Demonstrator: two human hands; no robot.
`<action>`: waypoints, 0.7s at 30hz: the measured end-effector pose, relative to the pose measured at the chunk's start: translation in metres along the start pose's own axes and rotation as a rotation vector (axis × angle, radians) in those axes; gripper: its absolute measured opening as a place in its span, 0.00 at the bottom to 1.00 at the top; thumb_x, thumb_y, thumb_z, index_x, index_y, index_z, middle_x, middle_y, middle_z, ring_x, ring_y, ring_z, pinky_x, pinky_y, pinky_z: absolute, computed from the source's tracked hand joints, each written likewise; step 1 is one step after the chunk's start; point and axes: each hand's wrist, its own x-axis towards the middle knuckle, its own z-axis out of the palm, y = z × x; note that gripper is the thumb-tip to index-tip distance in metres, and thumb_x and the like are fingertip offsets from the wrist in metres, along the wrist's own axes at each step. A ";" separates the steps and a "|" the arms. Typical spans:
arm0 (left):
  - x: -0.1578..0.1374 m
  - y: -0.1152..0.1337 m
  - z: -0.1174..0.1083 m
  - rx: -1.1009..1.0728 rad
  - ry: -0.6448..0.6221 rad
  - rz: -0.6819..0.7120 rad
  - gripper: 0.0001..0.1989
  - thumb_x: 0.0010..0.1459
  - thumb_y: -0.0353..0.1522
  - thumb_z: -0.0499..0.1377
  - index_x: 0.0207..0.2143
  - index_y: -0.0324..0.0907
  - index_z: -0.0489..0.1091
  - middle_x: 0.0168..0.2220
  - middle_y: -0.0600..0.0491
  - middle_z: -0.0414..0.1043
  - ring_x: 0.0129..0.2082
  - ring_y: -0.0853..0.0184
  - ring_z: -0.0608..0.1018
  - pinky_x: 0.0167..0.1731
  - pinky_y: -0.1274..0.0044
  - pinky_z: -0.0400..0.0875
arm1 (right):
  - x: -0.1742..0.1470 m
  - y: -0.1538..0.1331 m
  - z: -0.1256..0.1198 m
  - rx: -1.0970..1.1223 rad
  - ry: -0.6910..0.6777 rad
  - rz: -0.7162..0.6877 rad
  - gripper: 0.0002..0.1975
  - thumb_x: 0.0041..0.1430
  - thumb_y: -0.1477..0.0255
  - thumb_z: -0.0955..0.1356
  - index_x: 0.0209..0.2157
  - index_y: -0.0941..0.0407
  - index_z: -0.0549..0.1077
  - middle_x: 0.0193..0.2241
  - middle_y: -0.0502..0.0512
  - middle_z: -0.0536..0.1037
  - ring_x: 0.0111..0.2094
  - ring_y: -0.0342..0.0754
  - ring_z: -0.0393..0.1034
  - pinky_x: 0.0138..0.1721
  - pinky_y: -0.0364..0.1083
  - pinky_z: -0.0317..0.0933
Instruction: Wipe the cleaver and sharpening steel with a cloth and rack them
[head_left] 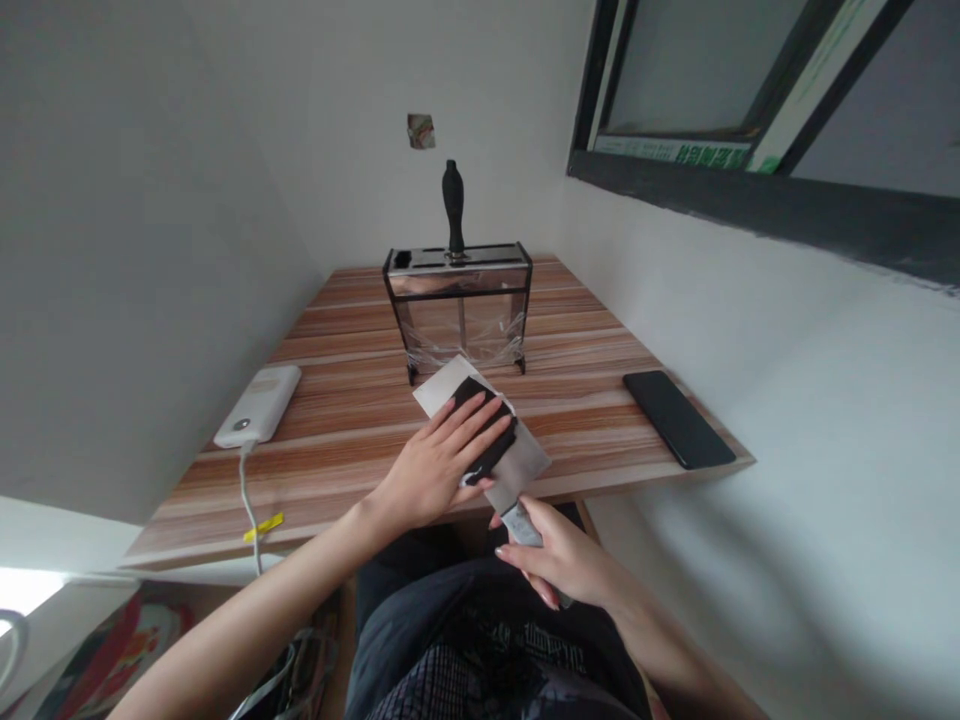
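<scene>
A broad, pale metal cleaver slants over the table's front edge, blade toward the back left. My right hand is wrapped round its grey handle below the edge. On the blade lies a folded black cloth with a bit of white at its lower end. My left hand holds this cloth against the blade, fingers stretched flat across it and thumb at its lower edge. Behind the blade's tip stands a clear-sided knife holder with a black frame. An upright black handle sticks out of its top.
A white power bank with a cable lies on the wood-grain table at the left. Near the right edge lies a black phone. Yellow tape marks the front left. Walls and a window frame surround the table.
</scene>
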 end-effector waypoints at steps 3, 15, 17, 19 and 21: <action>0.002 -0.010 0.001 0.006 0.059 -0.135 0.34 0.62 0.46 0.47 0.65 0.40 0.44 0.67 0.47 0.43 0.66 0.59 0.45 0.63 0.64 0.41 | 0.001 0.000 0.003 0.010 0.005 0.008 0.16 0.55 0.63 0.66 0.42 0.56 0.61 0.13 0.36 0.61 0.09 0.35 0.54 0.09 0.34 0.46; 0.028 -0.004 0.001 -0.014 0.226 -0.421 0.31 0.64 0.40 0.47 0.65 0.40 0.43 0.67 0.45 0.43 0.66 0.58 0.46 0.63 0.60 0.41 | 0.001 -0.003 0.005 -0.025 0.042 -0.018 0.13 0.57 0.67 0.65 0.42 0.56 0.62 0.11 0.36 0.60 0.09 0.36 0.54 0.10 0.34 0.47; 0.031 0.000 0.000 -0.014 0.224 -0.408 0.31 0.64 0.40 0.47 0.65 0.40 0.43 0.67 0.45 0.42 0.66 0.58 0.45 0.63 0.60 0.41 | 0.001 -0.002 0.003 -0.034 0.037 -0.026 0.12 0.58 0.67 0.65 0.42 0.56 0.62 0.10 0.36 0.60 0.09 0.36 0.54 0.10 0.34 0.47; 0.032 0.006 0.001 -0.023 0.218 -0.372 0.31 0.64 0.40 0.47 0.65 0.40 0.44 0.67 0.45 0.43 0.66 0.58 0.46 0.62 0.60 0.43 | 0.002 -0.001 0.003 -0.030 0.027 -0.031 0.12 0.58 0.68 0.65 0.42 0.56 0.61 0.11 0.36 0.60 0.09 0.36 0.54 0.10 0.34 0.47; 0.031 0.016 0.004 -0.036 0.209 -0.337 0.31 0.64 0.40 0.47 0.65 0.40 0.44 0.67 0.46 0.44 0.66 0.57 0.46 0.62 0.60 0.44 | 0.004 0.001 0.003 -0.017 0.022 -0.032 0.12 0.57 0.67 0.64 0.42 0.56 0.61 0.10 0.36 0.59 0.08 0.37 0.53 0.10 0.34 0.47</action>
